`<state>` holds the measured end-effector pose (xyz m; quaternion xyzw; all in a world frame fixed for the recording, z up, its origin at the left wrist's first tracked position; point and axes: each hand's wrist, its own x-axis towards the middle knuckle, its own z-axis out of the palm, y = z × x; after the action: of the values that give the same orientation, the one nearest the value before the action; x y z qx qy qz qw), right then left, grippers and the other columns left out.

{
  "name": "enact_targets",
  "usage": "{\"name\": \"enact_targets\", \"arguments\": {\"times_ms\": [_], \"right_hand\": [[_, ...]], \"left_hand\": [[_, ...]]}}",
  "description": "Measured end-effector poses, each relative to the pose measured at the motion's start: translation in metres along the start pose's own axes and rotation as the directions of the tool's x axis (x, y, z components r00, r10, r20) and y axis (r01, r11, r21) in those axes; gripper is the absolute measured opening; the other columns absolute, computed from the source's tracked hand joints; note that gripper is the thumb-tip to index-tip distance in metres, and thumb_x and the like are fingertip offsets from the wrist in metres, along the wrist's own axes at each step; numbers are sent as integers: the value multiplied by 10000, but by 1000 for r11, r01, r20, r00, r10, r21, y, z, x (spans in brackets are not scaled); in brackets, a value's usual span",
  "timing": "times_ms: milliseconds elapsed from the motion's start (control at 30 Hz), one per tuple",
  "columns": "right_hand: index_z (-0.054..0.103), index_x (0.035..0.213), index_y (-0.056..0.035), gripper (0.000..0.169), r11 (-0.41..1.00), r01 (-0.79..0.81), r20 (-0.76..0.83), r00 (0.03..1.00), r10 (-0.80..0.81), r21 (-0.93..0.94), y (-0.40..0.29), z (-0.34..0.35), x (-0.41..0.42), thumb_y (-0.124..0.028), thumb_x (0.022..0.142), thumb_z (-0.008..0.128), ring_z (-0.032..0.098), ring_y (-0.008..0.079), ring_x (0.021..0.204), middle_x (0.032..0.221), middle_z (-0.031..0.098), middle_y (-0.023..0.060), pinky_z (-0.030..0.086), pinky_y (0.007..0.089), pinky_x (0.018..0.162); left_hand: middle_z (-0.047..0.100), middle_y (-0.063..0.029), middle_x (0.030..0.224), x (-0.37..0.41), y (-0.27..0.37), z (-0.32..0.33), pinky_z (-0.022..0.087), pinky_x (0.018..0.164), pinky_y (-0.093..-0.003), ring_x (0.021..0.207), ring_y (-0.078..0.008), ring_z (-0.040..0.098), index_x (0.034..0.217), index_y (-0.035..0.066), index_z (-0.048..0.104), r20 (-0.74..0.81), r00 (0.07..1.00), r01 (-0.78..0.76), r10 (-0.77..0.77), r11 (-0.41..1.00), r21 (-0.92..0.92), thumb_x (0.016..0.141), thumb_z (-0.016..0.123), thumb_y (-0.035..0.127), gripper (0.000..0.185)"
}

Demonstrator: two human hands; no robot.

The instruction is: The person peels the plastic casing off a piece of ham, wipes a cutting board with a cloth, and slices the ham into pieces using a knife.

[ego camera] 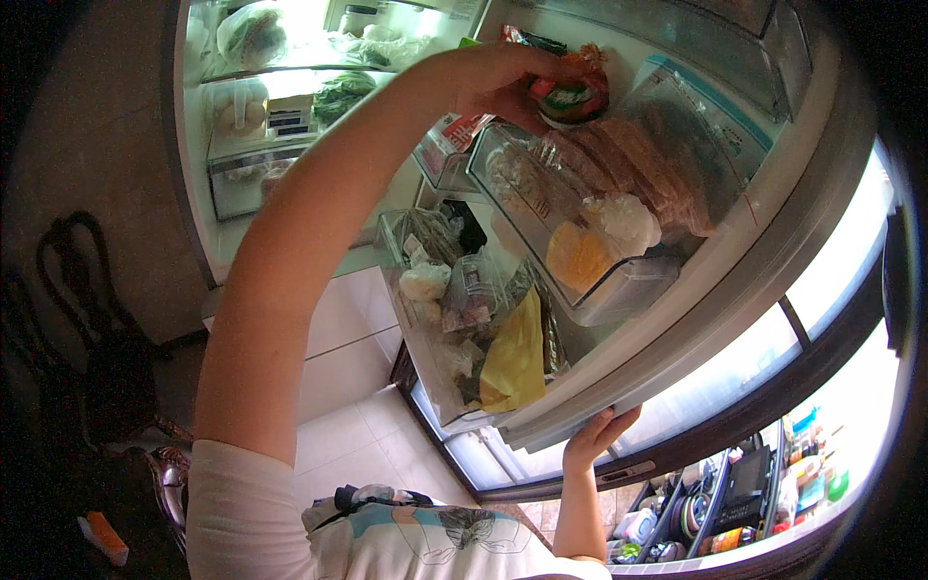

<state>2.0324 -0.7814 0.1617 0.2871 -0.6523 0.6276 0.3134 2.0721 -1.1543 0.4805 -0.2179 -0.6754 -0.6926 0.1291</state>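
Note:
My left hand (518, 80) reaches across to the refrigerator door's upper shelf, its fingers around a red and green plastic packet (571, 94). Beside that packet are a clear bin (482, 163) and plastic-wrapped brown food (616, 159). A white bag (627, 221) and a yellow-orange item (578, 254) lie near the bin's front. Lower down, my right hand (602, 435) grips the outer edge of the open refrigerator door (652, 370). The left fingertips are partly hidden behind the packet.
Lit refrigerator shelves (304, 71) hold leafy greens (344, 94) and eggs (243, 109). A lower door bin (428, 362) holds bags and a yellow packet (516, 355). A dark chair (109, 326) stands left. Behind the door, a glazed frame (725, 377) borders a cluttered counter.

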Motion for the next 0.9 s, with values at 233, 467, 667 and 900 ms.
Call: {"name": "enact_targets", "arguments": {"times_ms": [233,467,667,900], "right_hand": [[188,1429,30,698,1000,24,6,1000,-24,0,0,1,-4,-470,1005,425,363,260,1209,1355,337,192,280,397,1039],[187,1433,36,671,998,33,-6,999,-34,-54,6,-14,-5,-439,1014,408,358,275,1221,1367,331,204,281,410,1045],[179,1433,34,708,999,7,-21,1000,-8,-42,12,-2,-6,-467,1001,431,355,263,1230,1359,340,191,263,407,1060],[192,1446,11,656,997,8,48,999,-12,74,11,-3,-11,-405,1011,454,369,239,1219,1381,347,160,265,376,1056]], "left_hand": [[619,-77,665,36,21,31,541,561,-270,556,-168,620,923,75,607,-158,966,257,-207,660,706,921,490,592,530],[567,-88,542,72,-12,52,481,451,-337,422,-189,547,1055,37,589,-200,979,165,28,454,875,859,423,753,761],[656,-141,767,83,-56,0,506,542,-311,593,-190,626,1243,59,567,-164,913,-123,373,635,763,919,366,700,746],[685,-119,1021,13,-38,32,529,716,-348,830,-199,670,1211,106,624,-199,785,-174,587,517,838,995,416,469,470]]}}
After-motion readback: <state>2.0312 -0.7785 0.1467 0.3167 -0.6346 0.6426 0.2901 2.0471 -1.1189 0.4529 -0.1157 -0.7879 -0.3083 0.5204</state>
